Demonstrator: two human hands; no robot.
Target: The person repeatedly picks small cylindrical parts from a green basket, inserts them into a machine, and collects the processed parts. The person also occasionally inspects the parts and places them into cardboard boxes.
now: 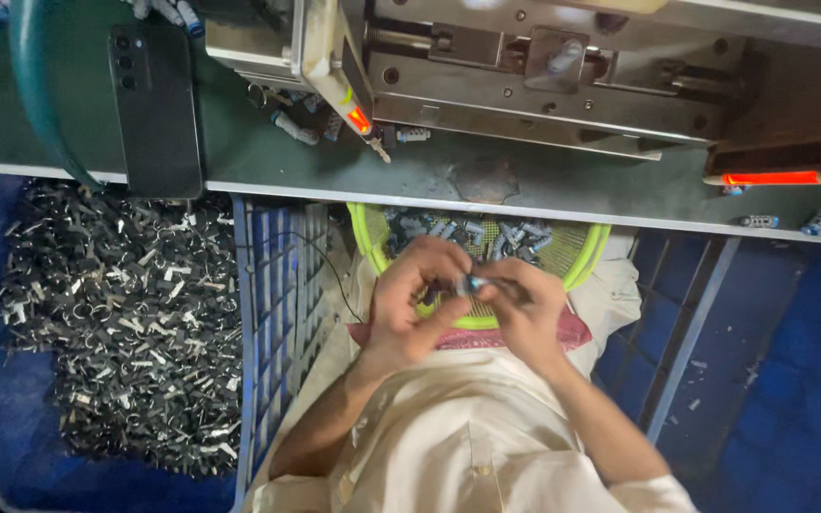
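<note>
Hands meet over a green basket (pixel 589 258) below the counter's (pixel 268 157) front edge: left hand (pixel 415 294) and right hand (pixel 525 309) pinch one small blue-grey part (pixel 474 283) between their fingertips.

One head-worn camera looks steeply down from close above the lap, facing the green worktop (pixel 268 157) edge ahead.

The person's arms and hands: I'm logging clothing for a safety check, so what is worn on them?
Both the left hand and right hand are bare, no gloves or rings visible. The forearms are uncovered; cream sleeves of a buttoned shirt sit pushed up near the elbows.
</note>
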